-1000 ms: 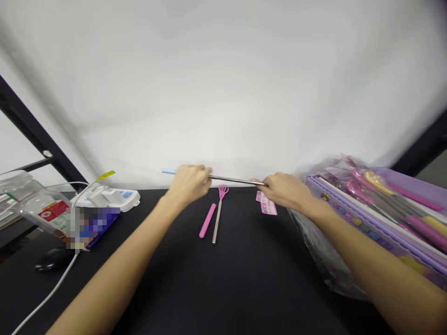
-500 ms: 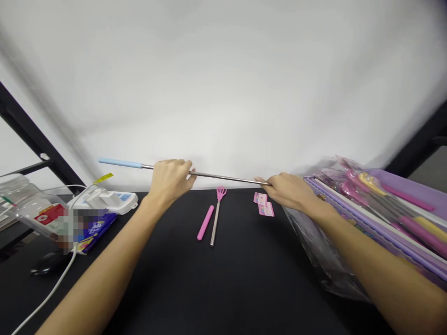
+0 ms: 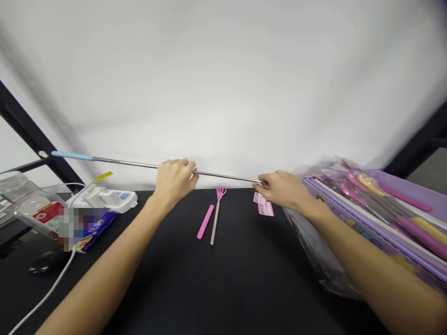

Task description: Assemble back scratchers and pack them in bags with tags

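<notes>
A thin metal telescopic rod point(image 3: 226, 177) with a light-blue handle point(image 3: 72, 155) stretches nearly level above the back of the black table. Around its middle, my left hand point(image 3: 175, 180) is closed. The fingers of my right hand point(image 3: 281, 187) pinch the rod's right end, hiding whatever tip it has. Below, a pink back scratcher head on a metal shaft point(image 3: 217, 216) lies on the table beside a separate pink handle point(image 3: 206, 222). Two small pink cards point(image 3: 266, 208) rest just under my right hand.
To the right stands a purple box point(image 3: 401, 179) of wrapped back scratchers, with clear plastic point(image 3: 310, 251) along its side. At left are a white power strip point(image 3: 127, 201), a clear jar point(image 3: 26, 197), a blue packet point(image 3: 99, 230), a black mouse point(image 3: 47, 262) and a white cable point(image 3: 52, 288). A white wall rises behind.
The blue handle has slid far to the left, and more metal rod shows between it and my left hand. My right hand has shifted slightly left; its fingers are drawn in more.
</notes>
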`<state>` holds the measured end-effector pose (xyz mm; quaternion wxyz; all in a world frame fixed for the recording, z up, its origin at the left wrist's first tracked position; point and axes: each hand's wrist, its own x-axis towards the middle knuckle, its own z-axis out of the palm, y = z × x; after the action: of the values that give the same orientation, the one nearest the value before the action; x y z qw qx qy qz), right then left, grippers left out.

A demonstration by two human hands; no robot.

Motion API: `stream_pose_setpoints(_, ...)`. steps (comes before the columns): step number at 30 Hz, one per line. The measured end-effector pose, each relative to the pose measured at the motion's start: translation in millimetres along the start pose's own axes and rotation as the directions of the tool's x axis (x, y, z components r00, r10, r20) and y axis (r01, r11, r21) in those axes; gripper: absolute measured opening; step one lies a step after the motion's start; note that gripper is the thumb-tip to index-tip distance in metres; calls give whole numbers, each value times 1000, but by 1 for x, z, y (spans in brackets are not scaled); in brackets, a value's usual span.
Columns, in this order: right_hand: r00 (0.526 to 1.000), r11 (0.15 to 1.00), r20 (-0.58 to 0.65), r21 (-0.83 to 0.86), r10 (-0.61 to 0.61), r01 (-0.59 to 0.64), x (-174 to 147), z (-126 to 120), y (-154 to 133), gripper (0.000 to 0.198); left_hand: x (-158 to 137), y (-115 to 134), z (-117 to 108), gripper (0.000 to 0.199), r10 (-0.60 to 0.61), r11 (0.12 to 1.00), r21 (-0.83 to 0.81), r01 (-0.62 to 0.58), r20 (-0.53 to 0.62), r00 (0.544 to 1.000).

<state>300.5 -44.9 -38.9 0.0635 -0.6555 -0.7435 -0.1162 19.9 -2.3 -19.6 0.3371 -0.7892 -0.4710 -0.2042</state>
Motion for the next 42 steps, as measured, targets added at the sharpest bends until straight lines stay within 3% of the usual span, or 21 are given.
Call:
stream_pose_setpoints(4, 999, 999, -6, 36, -41, 41, 0, -1, -17, 39, 0, 27, -2, 22, 135, 989, -51, -135, -3, 991)
stream_pose_setpoints(11, 999, 998, -40, 58, -29, 32, 3, 3, -5, 38, 8, 23, 0, 23, 115, 992, -53, -113, 54, 992)
stream_pose_setpoints(17, 1000, 999, -6, 45, -8, 8, 0, 1, -18, 32, 5, 57, -8, 22, 168, 976, -143, -164, 18, 986)
stream_pose_setpoints(21, 1000, 1000, 1, 10, 1, -1, -1, -2, 1, 30, -3, 35, -13, 21, 244, 967, -77, -243, 4, 970)
stream_pose_setpoints(25, 997, 997, 23, -30, 70, -69, 0, -4, 16, 33, -8, -3, -10, 19, 64, 996, 57, -68, 75, 995)
stream_pose_setpoints(28, 998, 999, 40, -28, 42, -41, 1, -5, -1, 32, -9, 8, -9, 19, 43, 999, 23, -47, 137, 990)
stream_pose_setpoints(32, 999, 999, 28, -20, -33, 34, 2, -1, -24, 33, -8, 44, -13, 26, 232, 967, -131, -218, 98, 968)
stream_pose_setpoints(34, 999, 999, 33, -26, -19, 20, 2, 2, -16, 34, -6, 43, -13, 28, 281, 953, -136, -270, 68, 957)
stream_pose_setpoints(36, 999, 999, 48, -36, 17, -16, 1, 4, -1, 36, -5, 27, -10, 25, 234, 971, -57, -231, 49, 971)
stream_pose_setpoints(39, 997, 997, 56, -53, 50, -47, -1, 3, 13, 37, -4, 4, -3, 18, 79, 996, 30, -82, 90, 993)
stream_pose_setpoints(42, 998, 997, 33, -66, 44, -42, -4, -3, -1, 34, -8, 12, -2, 17, 51, 999, -21, -48, 156, 986)
